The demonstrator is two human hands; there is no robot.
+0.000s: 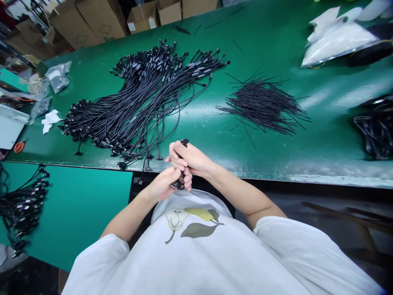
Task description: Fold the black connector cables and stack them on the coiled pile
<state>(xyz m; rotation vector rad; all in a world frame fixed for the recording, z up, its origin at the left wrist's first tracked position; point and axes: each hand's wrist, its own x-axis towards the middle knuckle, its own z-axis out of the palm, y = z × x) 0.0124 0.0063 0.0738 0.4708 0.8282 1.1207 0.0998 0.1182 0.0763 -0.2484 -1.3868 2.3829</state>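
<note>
Close to my body, at the table's front edge, my left hand [167,181] and my right hand [190,157] are closed together around one black cable [178,185]. One dark connector end pokes out above my right hand; another metal-tipped end shows beneath the fingers of my left hand. The middle of the cable is mostly hidden by my fingers. Just beyond and to the left lies a large pile of black cables [129,102], connectors at both ends. Right of that pile is a heap of thin black ties [264,104].
The green table [208,135] spans the view, with a lower green surface [82,205] at left bearing more cables [26,205]. White plastic bags [337,41] lie far right, above dark coiled cables [376,129]. Orange-handled scissors [19,146] sit at left. Cardboard boxes [92,22] stand behind.
</note>
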